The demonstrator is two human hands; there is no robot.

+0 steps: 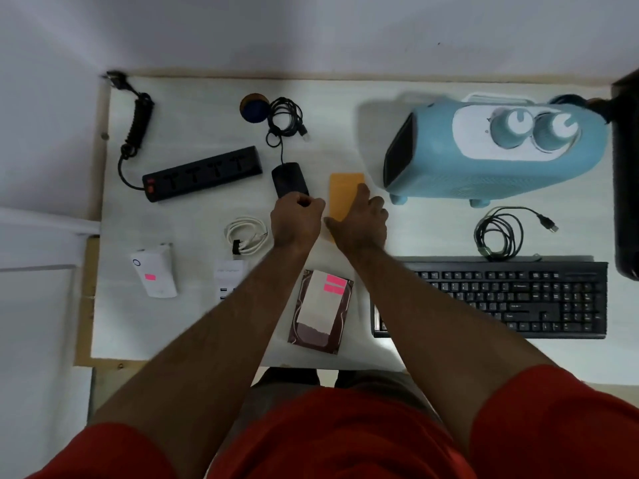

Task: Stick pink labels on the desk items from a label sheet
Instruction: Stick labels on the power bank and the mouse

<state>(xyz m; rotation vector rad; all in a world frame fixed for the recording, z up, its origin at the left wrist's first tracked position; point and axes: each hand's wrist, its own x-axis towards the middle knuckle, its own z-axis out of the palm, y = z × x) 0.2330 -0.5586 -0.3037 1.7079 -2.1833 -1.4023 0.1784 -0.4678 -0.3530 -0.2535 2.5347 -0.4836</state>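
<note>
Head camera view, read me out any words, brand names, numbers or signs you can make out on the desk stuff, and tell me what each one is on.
None can be quoted.
Keyboard: key legends too small and blurred.
White box: a faint grey line of print, unreadable.
White adapter: a ring symbol only; its pink label looks blank.
Hard drive: no print legible on its white sticker or pink labels.
Blue heater: knob markings blurred.
</note>
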